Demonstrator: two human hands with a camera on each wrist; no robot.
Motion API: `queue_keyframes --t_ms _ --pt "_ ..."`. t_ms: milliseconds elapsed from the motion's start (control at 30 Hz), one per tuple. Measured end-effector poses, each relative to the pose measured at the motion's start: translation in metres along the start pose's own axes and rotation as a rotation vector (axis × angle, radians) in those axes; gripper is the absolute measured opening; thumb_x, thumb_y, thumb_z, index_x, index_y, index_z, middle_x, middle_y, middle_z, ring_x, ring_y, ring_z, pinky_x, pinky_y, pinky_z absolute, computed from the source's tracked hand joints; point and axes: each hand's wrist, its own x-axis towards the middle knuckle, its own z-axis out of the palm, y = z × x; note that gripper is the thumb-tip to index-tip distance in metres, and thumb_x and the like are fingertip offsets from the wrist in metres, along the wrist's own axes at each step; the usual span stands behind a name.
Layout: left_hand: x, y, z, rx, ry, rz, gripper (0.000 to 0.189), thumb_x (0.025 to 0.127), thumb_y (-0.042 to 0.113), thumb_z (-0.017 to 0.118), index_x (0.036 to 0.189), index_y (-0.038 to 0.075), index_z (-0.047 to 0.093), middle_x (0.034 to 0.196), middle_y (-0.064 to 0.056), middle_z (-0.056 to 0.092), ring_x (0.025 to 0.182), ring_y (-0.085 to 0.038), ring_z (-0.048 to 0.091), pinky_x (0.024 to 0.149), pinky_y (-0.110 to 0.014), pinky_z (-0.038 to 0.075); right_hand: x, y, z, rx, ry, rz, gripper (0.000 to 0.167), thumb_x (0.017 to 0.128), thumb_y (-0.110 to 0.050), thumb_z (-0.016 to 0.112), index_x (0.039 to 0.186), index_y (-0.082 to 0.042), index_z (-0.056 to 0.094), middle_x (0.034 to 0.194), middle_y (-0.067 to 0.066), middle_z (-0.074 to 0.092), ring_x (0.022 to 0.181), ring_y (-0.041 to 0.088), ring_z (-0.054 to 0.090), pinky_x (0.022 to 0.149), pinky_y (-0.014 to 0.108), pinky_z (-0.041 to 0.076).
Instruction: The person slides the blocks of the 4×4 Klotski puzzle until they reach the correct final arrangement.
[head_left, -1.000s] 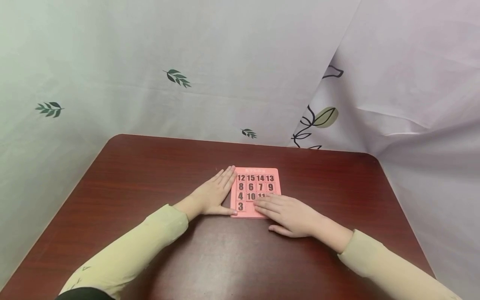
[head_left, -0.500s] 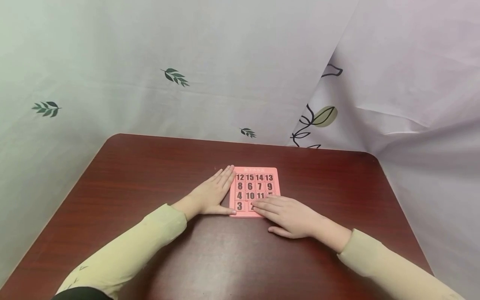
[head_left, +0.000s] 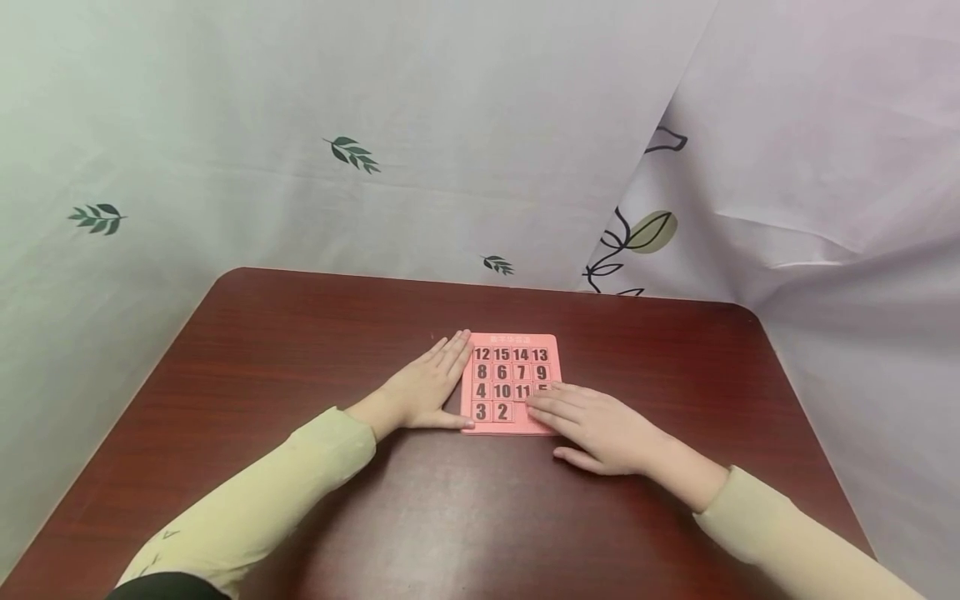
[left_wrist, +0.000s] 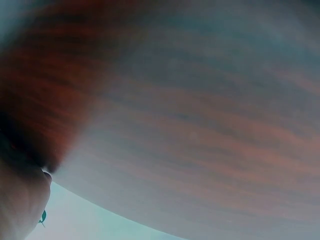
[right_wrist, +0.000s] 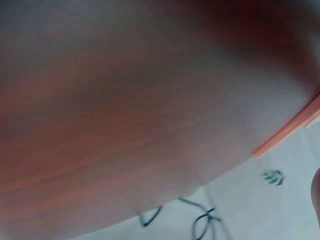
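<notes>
A pink sliding number puzzle [head_left: 517,339] lies flat on the table, its tiles carrying black numbers. My left hand [head_left: 420,388] rests along its left side, fingers straight at the upper left edge and thumb at the lower left corner. The bottom row shows the 3 tile [head_left: 481,412] and the 2 tile [head_left: 502,412], with a bare slot right of the 2. My right hand [head_left: 600,427] lies over the lower right part, its fingertips touching the puzzle. It partly covers the 5 tile and hides the lower right corner. The right wrist view catches the puzzle's edge [right_wrist: 287,131].
A dark red wooden table [head_left: 315,333] with rounded far corners carries the puzzle. Pale curtains [head_left: 450,125] with leaf prints hang behind and beside it. The left wrist view shows mostly blurred tabletop [left_wrist: 200,125].
The 2 tile has come into the slot beside the 3, slid left under my right fingers. My right hand has since drawn back to the right. My left hand stays put.
</notes>
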Motion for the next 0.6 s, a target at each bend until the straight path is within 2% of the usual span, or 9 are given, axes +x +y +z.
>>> queue_keyframes --t_ms 167,300,433,600 --pt "0.0 0.0 0.0 0.001 -0.002 0.0 0.126 0.09 0.082 0.056 0.165 -0.011 0.015 0.176 -0.031 0.007 0.166 -0.04 0.013 0.137 -0.047 0.018 -0.024 0.004 -0.001 0.008 0.009 0.033 0.065 0.094 -0.036 0.076 0.149 -0.006 0.06 0.152 0.007 0.063 0.143 0.026 0.059 0.125 0.043 0.039" --pt "-0.001 0.0 -0.001 -0.006 -0.001 -0.002 0.125 0.09 0.081 0.056 0.165 -0.011 0.016 0.176 -0.031 0.008 0.166 -0.04 0.013 0.137 -0.047 0.018 -0.033 0.003 0.0 -0.001 -0.01 0.045 0.064 0.099 -0.04 0.07 0.152 -0.007 0.057 0.156 0.006 0.06 0.146 0.026 0.056 0.126 0.042 0.039" --pt "0.0 0.0 -0.001 -0.005 0.001 -0.001 0.125 0.091 0.082 0.056 0.165 -0.011 0.016 0.175 -0.031 0.009 0.166 -0.04 0.014 0.137 -0.047 0.018 -0.031 0.002 0.003 -0.008 -0.005 0.029 0.064 0.099 -0.04 0.07 0.152 -0.006 0.057 0.157 0.006 0.059 0.146 0.028 0.056 0.122 0.045 0.043" --pt "0.0 0.0 0.0 0.005 0.004 0.003 0.125 0.091 0.081 0.056 0.165 -0.011 0.016 0.175 -0.032 0.009 0.166 -0.04 0.015 0.137 -0.047 0.018 -0.019 0.0 0.006 -0.016 0.002 -0.002 0.067 0.096 -0.039 0.073 0.152 -0.005 0.057 0.156 0.008 0.06 0.145 0.028 0.057 0.119 0.046 0.045"
